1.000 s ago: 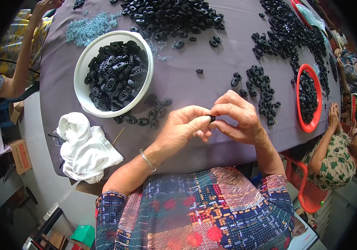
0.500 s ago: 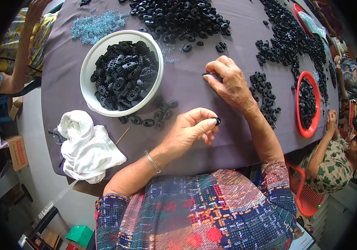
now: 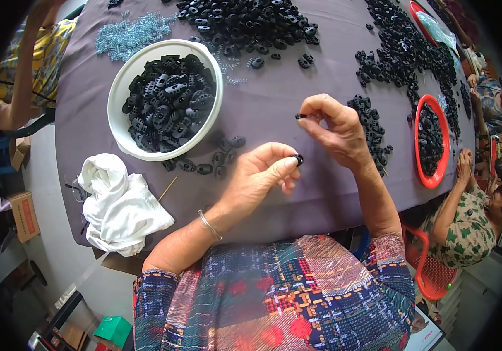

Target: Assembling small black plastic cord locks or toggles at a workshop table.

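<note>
Between thumb and forefinger, my left hand (image 3: 267,169) pinches a small black plastic cord-lock part (image 3: 299,159). My right hand (image 3: 340,131), a little farther off and to the right, is closed on another small black cord-lock part (image 3: 300,116) at its fingertips. The two parts are apart. Left of my hands stands a white bowl (image 3: 116,131) heaped with black cord locks (image 3: 166,108). Several loose cord locks (image 3: 204,168) lie by its near side. Past my right hand is a small group of black parts (image 3: 369,120).
Pale blue springs (image 3: 131,36) and a big black heap (image 3: 251,23) lie at the back. A red basin (image 3: 419,169) of black parts stands at right. A white cloth (image 3: 125,210) and a thin stick (image 3: 168,189) lie near left. Other people sit on both sides.
My right hand has come nearer to me and slightly right, closer to my left hand. The left hand has shifted slightly up and left, still pinching its part.
</note>
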Demonstrator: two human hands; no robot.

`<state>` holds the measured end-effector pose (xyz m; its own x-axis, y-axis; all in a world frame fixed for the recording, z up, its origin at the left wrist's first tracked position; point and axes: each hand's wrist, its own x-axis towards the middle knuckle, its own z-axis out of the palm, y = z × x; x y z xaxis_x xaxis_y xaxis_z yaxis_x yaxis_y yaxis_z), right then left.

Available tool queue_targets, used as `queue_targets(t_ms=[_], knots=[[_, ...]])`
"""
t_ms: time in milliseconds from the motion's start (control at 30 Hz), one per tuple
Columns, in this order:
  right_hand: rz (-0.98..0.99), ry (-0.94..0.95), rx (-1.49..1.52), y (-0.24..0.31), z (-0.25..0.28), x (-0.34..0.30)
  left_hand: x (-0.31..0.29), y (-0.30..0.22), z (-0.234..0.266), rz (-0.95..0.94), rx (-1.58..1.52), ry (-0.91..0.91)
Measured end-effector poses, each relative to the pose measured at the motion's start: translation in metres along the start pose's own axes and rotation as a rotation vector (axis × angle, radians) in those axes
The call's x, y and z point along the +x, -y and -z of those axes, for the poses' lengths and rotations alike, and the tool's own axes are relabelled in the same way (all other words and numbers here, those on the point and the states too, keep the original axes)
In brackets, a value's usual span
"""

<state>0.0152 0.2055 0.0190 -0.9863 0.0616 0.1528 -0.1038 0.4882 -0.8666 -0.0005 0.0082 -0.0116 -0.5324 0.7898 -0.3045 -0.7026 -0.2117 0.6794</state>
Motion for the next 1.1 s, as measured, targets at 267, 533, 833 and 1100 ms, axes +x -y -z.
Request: queue_targets(t_ms=[267,533,833,1100], knots=[[-0.348,0.124,0.656,0.000,0.015,-0.024,0.002,-0.005,0.001,0.005,-0.007,-0.058],[-0.169,-0.021,0.563,0.007,0.000,-0.040,0.001,-0.006,-0.002,0.011,0.016,-0.090],[-0.110,0.022,0.447,0.003,-0.002,-0.043,-0.001,-0.003,-0.005,-0.022,0.090,-0.128],[-0.241,0.065,0.530,0.002,-0.002,-0.043,-0.001,-0.004,-0.006,-0.028,0.126,-0.137]])
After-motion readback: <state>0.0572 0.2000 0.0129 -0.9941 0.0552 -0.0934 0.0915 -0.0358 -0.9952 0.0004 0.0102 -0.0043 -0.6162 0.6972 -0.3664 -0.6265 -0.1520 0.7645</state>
